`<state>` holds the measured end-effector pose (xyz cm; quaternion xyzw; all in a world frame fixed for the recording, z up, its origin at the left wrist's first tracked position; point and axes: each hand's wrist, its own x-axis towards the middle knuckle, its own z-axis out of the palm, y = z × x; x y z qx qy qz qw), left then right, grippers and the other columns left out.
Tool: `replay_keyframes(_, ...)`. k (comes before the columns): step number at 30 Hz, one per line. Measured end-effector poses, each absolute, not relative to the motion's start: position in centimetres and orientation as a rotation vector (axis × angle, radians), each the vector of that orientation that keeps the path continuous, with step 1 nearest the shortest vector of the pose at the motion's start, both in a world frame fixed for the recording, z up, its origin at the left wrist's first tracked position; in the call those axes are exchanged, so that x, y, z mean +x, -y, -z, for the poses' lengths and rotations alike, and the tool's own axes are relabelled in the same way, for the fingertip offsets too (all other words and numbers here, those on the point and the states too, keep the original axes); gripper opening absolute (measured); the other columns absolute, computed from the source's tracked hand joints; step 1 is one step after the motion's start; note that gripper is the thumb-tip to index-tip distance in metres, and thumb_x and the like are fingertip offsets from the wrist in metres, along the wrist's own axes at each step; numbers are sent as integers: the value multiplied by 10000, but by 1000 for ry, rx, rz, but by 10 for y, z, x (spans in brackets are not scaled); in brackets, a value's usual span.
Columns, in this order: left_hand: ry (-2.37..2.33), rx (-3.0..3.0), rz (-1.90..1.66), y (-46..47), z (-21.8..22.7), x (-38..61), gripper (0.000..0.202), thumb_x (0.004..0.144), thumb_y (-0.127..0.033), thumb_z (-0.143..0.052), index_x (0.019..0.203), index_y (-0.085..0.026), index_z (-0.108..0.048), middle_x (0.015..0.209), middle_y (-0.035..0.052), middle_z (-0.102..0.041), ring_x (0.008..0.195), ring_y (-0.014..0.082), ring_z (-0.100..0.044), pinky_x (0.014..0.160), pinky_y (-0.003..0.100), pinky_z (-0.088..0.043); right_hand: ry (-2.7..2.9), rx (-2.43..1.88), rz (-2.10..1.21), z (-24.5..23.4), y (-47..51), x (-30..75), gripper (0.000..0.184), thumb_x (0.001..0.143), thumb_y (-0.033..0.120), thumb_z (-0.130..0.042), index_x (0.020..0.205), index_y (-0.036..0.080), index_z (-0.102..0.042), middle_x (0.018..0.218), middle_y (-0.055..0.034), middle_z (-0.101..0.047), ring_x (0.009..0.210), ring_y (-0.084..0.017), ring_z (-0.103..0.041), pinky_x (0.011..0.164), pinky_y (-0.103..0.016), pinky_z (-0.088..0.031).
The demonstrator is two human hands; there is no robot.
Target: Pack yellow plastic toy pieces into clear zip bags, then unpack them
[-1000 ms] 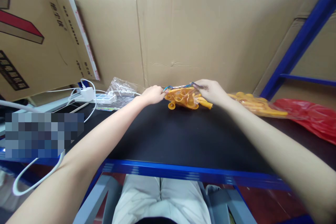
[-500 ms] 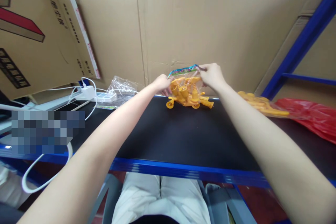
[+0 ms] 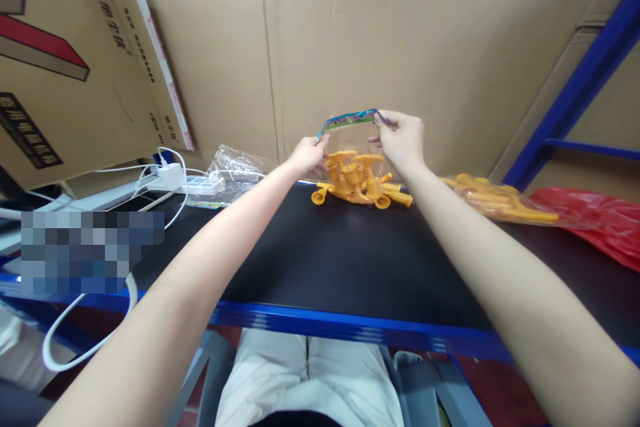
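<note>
A clear plastic bag (image 3: 350,139) with a blue and green printed strip along its top edge is stretched between my hands. My left hand (image 3: 309,156) pinches its left corner. At the right corner, my right hand (image 3: 401,138) grips the strip between thumb and fingers. Directly below, several orange plastic pieces (image 3: 357,177), some with cup-shaped ends, form a pile on the black tabletop (image 3: 345,253). The clear film is hard to make out, so I cannot tell whether all of them are inside the bag.
To the right lie a clear bag of orange pieces (image 3: 500,199) and a red plastic bag (image 3: 595,220). Crumpled clear wrapping (image 3: 233,170), a white power strip (image 3: 205,184) and cables sit left. A tall cardboard panel (image 3: 425,47) stands behind; a blue rail (image 3: 350,321) edges the front.
Both hands have raised the bag's printed strip slightly. The orange pieces have stayed low and spread a little wider, with more gap between them and the strip.
</note>
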<state>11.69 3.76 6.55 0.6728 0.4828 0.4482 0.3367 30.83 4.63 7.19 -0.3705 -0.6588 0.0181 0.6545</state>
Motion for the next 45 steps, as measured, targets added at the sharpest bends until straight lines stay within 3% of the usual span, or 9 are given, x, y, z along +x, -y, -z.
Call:
replay_keyframes(16,-1294,1743,-1366,-22,-100,103,451,883,-525,-413,1132,-170,-539,758,70,-701,686,141,-681,655,221,-480,1599,-887,31,-107,-48,304,492,839,562,-438,1012,152,-650,851,-76,-631,781,-227,-666,597,-348,-579)
replay_keyframes(21,-1254,1773,-1446,-25,-102,96,401,871,-473,-468,1103,-162,-567,847,81,-700,757,136,-669,663,208,-476,1611,-832,48,-111,-47,298,505,852,570,-398,1028,164,-642,891,-72,-643,809,-205,-655,649,-358,-579)
replay_keyframes(24,-1194,1795,-1616,-19,-109,95,375,883,-424,-453,1137,-173,-568,971,82,-681,910,153,-641,699,204,-469,1605,-779,89,-118,-34,292,535,860,594,-350,1085,193,-624,965,-71,-649,887,-211,-641,725,-377,-565)
replay_keyframes(29,-937,1828,-1733,7,-114,83,396,937,-330,-268,1242,-244,-506,1150,13,-599,1138,191,-531,810,290,-439,1597,-690,45,-118,5,284,613,879,609,-209,1058,214,-642,1029,-45,-654,1006,-207,-609,818,-381,-513)
replay_keyframes(31,-814,1733,-1727,14,-106,74,435,932,-349,-220,1195,-222,-542,1125,17,-608,1090,184,-563,797,295,-447,1561,-573,-86,-107,17,284,599,895,582,-228,974,187,-671,980,-55,-677,965,-192,-627,841,-375,-506)
replay_keyframes(34,-718,1428,-1771,11,-84,62,459,868,-487,-317,995,-166,-620,934,55,-667,849,162,-648,671,247,-482,1514,-491,-259,-81,22,285,549,892,568,-293,856,188,-687,892,-61,-694,907,-173,-645,870,-356,-492)
replay_keyframes(39,-820,1108,-1530,-11,-39,49,473,790,-605,-456,900,-157,-565,684,62,-640,548,155,-619,491,249,-453,1509,-659,-422,-38,9,284,428,799,555,-502,700,184,-692,742,-50,-692,785,-172,-658,822,-349,-494)
replay_keyframes(42,-932,1149,-1374,-17,-13,49,343,825,-488,-516,923,-159,-529,677,48,-635,470,141,-591,487,257,-451,1543,-781,-541,-16,1,281,330,746,489,-598,656,184,-685,718,-52,-693,758,-182,-655,801,-352,-494)
replay_keyframes(45,-1071,1200,-1365,-21,5,53,167,901,-304,-433,892,-161,-519,596,10,-602,375,101,-513,478,246,-442,1612,-851,-640,1,-5,279,214,735,388,-631,754,184,-693,793,-56,-699,815,-191,-646,823,-369,-485)
